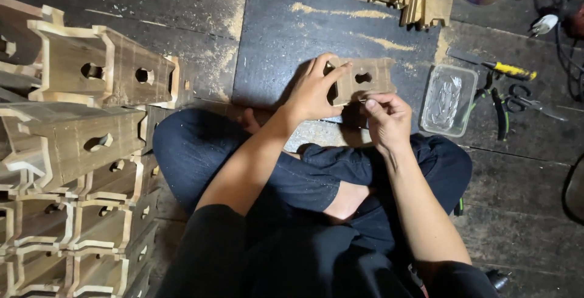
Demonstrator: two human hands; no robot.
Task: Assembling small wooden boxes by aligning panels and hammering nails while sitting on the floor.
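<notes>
I see the wooden piece [360, 80] with keyhole cut-outs lying at the near edge of the dark board [286, 36] on the floor, sawdust streaks at 12 o'clock and open board surface at 10 o'clock. My left hand [315, 91] lies on the piece's left end, fingers pressed together over its top edge. My right hand [385, 118] pinches something small at the piece's lower edge; I cannot tell what. A clear plastic tray [449, 99] sits at 3 o'clock, with pliers [500, 110] and a yellow-handled tool [504, 67] beyond. Stacked wooden boxes [79, 152] crowd 9 o'clock.
</notes>
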